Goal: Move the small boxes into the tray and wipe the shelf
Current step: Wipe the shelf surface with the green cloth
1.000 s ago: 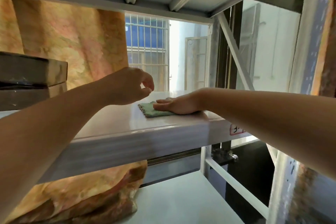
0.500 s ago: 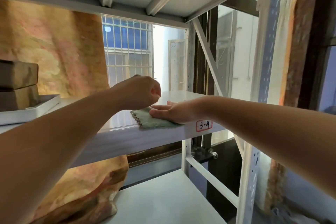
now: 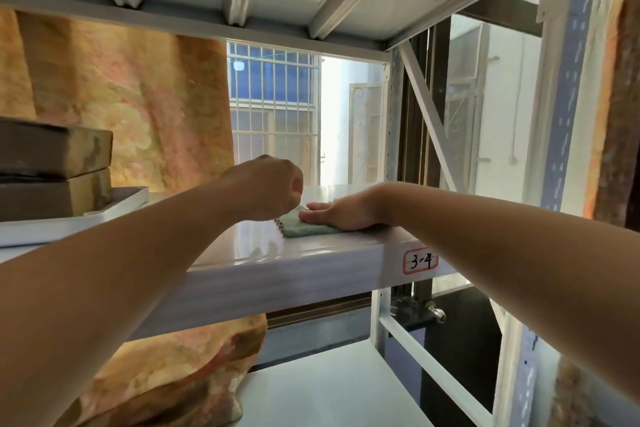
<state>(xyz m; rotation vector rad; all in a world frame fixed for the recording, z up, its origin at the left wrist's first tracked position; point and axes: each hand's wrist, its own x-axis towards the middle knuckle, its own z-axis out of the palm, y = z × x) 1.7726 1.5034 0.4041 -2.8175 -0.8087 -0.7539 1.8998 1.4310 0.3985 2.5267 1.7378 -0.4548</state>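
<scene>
A green cloth (image 3: 300,227) lies on the white shelf (image 3: 263,270) near its front edge. My right hand (image 3: 341,215) presses flat on the cloth with straight fingers. My left hand (image 3: 268,189) hovers just left of it as a loose fist that holds nothing. At the far left, two brown boxes (image 3: 52,170) are stacked in a white tray (image 3: 114,206) on the same shelf.
A patterned orange curtain (image 3: 131,104) hangs behind the shelf and bunches on the lower shelf (image 3: 329,395). A label reading 3-4 (image 3: 420,261) sits on the shelf's front edge. Metal uprights (image 3: 561,114) and a diagonal brace stand to the right; a barred window lies behind.
My right hand has slid the cloth toward the shelf's front edge. My left hand's fingers have curled into a fist. The view shifted, bringing the tray and boxes into sight.
</scene>
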